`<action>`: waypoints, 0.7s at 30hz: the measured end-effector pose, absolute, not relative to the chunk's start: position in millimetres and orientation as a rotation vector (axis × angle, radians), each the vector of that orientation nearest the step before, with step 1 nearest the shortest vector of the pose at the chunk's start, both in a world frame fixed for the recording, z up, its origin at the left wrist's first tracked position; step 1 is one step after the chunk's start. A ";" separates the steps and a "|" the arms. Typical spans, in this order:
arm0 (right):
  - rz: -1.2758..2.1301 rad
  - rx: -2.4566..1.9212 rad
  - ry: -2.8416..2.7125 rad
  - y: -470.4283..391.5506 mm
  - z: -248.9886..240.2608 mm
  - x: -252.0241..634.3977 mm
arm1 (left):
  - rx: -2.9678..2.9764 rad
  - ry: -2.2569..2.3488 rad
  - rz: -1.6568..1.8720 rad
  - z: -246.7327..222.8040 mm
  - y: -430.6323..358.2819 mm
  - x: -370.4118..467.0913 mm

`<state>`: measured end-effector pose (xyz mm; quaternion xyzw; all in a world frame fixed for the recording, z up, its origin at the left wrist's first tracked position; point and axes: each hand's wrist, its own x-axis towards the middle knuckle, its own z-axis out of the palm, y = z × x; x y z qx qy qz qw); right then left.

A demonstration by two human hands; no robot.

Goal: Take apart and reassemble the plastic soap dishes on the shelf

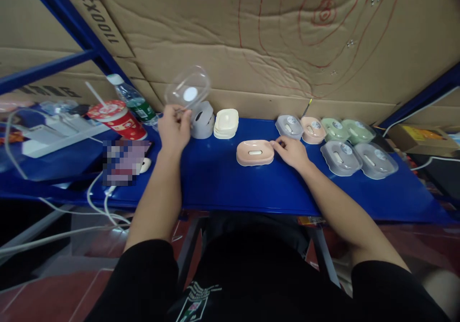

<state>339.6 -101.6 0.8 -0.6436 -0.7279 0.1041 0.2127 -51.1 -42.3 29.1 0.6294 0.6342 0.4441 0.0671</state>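
Observation:
My left hand (175,126) is closed on the edge of a clear plastic lid (187,88) with a white round sticker, held up and tilted above the table. On the blue table a pink oval soap dish (255,153) lies flat and uncovered, with a pale slot at its middle. The fingers of my right hand (290,150) are closed at the right end of this dish. Beside my left hand are a stack of grey dishes (203,120) and a stack of cream dishes (226,123). To the right sit several lidded dishes, among them a grey one (289,127) and a green one (336,129).
At the left stand a red paper cup (120,120) with a straw, a water bottle (132,99) and a white power strip (64,132). A phone (125,161) and white cables lie there. Cardboard (201,29) backs the blue table (223,188); an open box (424,140) is at right.

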 end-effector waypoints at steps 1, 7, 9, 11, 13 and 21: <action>0.251 -1.732 -1.974 -102.7 1.5 339.5 | 1.980 1.826 1.317 27.8 -47.1 -39.2; 0.124 -1.446 -2.006 -113.8 5.0 335.5 | 2.394 1.236 0.920 17.7 -81.7 25.2; 0.147 -1.397 -2.025 -117.1 4.7 332.7 | 2.401 1.156 0.906 16.8 -88.9 34.8; 0.222 -1.405 -1.985 -119.4 4.2 328.2 | 2.377 1.152 0.969 17.6 -91.7 37.7; 0.337 -1.429 -1.933 -120.9 4.4 322.5 | 2.362 1.201 0.997 18.4 -91.0 36.8; 0.388 -1.991 -2.042 -109.8 7.7 322.7 | 2.295 1.220 0.811 -1.4 -77.4 46.3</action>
